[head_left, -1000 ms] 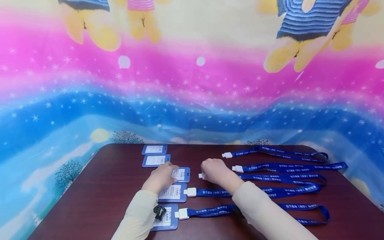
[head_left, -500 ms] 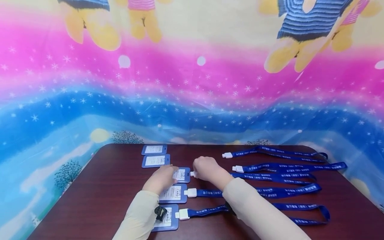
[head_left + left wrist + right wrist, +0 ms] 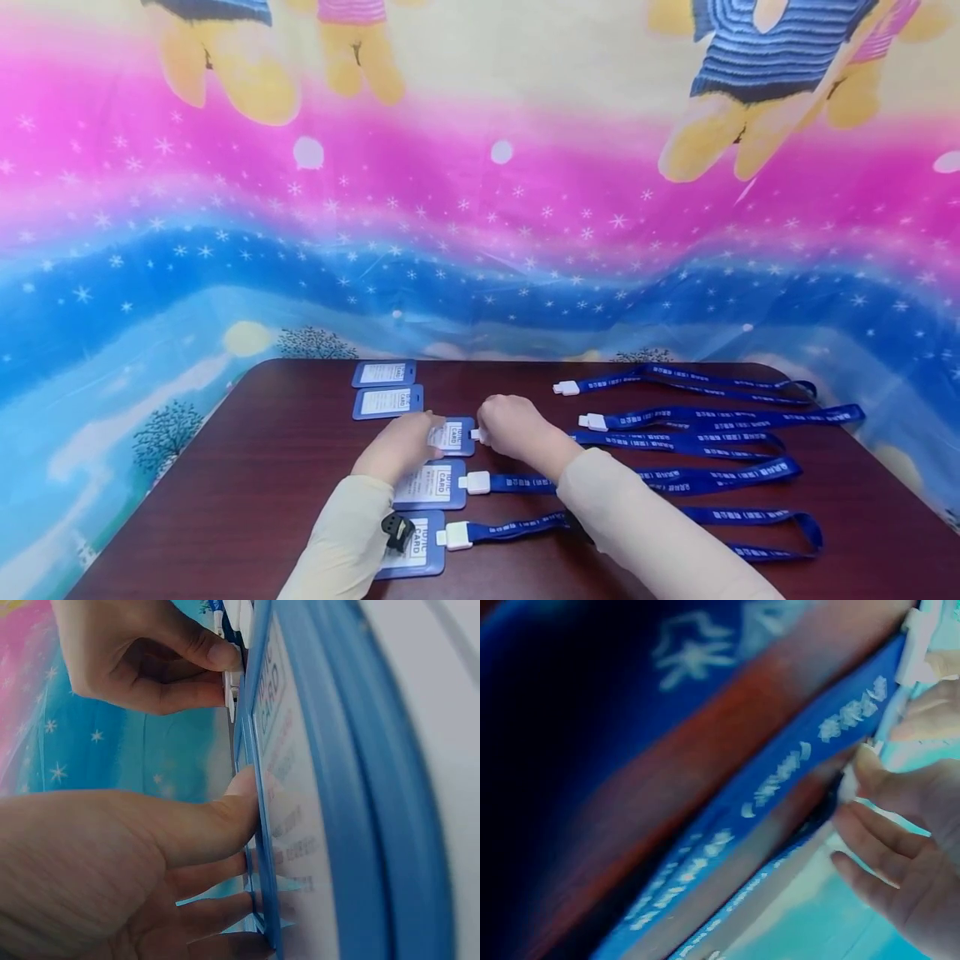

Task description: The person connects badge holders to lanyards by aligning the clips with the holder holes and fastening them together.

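My left hand [image 3: 397, 446] lies over the left end of the third blue badge holder [image 3: 468, 437] from the back, its thumb and fingers spread across it. In the left wrist view the thumb [image 3: 225, 814] bends down to the card, and the other fingers come in beside it. My right hand [image 3: 517, 427] pinches the white clip [image 3: 477, 434] of a blue lanyard [image 3: 675, 442] between thumb and fingertips. This clip's tip is right at the holder's slotted right end. In the right wrist view the lanyard strap trails away from the hand.
Two badge holders [image 3: 387, 402] lie at the back left. Nearer me, two more holders [image 3: 456, 486] have lanyard clips [image 3: 476, 482] at their slotted ends. Two lanyards [image 3: 592, 422] lie at the back right with their clips pointing left. A patterned backdrop [image 3: 480, 250] stands behind the table [image 3: 225, 500].
My right hand has moved left with the clip, bringing it up to the holder's slotted end; its strap followed. My left hand has stayed on the holder.
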`<action>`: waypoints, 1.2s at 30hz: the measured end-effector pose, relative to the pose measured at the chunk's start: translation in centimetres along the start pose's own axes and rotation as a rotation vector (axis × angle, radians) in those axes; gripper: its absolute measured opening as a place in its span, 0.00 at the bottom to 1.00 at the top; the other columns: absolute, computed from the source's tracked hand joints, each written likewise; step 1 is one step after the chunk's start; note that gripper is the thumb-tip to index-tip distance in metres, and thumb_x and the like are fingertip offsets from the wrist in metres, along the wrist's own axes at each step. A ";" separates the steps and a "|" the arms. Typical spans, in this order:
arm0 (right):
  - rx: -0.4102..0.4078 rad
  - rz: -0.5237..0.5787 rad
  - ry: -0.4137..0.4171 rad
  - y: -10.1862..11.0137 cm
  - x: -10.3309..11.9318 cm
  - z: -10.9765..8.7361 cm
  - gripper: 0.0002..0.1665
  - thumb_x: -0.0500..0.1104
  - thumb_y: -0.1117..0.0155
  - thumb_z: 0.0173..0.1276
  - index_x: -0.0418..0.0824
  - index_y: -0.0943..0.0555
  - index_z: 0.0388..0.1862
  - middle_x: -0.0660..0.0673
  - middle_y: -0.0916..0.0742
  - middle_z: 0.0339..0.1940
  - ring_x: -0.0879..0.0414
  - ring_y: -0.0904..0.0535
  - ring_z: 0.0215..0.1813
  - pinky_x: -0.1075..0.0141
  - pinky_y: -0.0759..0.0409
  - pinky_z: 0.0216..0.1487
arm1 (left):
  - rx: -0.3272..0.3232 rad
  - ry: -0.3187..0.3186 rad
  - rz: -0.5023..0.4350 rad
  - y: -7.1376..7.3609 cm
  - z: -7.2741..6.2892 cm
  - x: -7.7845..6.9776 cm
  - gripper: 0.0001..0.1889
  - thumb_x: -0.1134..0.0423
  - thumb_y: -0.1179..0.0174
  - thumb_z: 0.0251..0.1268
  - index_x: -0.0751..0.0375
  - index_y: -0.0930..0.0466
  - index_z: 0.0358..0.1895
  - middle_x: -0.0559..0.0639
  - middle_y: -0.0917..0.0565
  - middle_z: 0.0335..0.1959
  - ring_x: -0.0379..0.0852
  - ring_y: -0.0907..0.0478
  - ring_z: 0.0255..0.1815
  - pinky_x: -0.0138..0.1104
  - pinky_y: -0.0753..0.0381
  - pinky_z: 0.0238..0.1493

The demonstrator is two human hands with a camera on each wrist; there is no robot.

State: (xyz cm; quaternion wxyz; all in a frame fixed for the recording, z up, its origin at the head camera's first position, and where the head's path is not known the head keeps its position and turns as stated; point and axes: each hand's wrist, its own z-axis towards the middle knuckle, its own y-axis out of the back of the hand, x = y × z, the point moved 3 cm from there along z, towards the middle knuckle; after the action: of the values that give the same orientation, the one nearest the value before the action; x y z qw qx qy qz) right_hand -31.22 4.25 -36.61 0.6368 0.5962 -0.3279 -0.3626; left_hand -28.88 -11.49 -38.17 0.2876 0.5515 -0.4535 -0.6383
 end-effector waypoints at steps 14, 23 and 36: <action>-0.063 -0.006 0.024 -0.9 0.0 0.0 0.05 0.42 0.26 0.62 0.42 0.13 0.31 0.49 0.20 0.26 0.57 0.22 0.31 0.65 0.17 0.42 | -0.005 0.003 -0.011 0.2 0.4 0.0 0.23 0.67 0.30 0.60 0.63 0.19 0.60 0.60 0.22 0.63 0.58 0.28 0.66 0.49 0.31 0.66; -0.053 -0.005 0.026 -1.0 0.4 0.0 0.07 0.42 0.27 0.64 0.41 0.12 0.38 0.47 0.17 0.30 0.57 0.20 0.33 0.65 0.17 0.44 | -0.008 0.024 -0.014 -0.2 0.6 0.1 0.22 0.67 0.29 0.58 0.63 0.18 0.57 0.58 0.18 0.58 0.57 0.24 0.61 0.49 0.27 0.62; -0.086 -0.083 0.068 -1.0 0.5 0.1 0.09 0.43 0.28 0.64 0.41 0.12 0.40 0.47 0.17 0.30 0.56 0.19 0.32 0.64 0.16 0.43 | -0.035 0.009 0.038 -0.2 0.8 -0.5 0.22 0.67 0.28 0.57 0.67 0.18 0.56 0.60 0.19 0.56 0.54 0.23 0.57 0.47 0.27 0.63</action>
State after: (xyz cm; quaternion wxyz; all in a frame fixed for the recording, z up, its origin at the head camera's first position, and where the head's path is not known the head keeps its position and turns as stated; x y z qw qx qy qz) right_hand -31.11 3.80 -37.63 0.6570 0.5933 -0.2654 -0.3818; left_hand -29.48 -10.81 -38.12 0.3115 0.5406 -0.4514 -0.6379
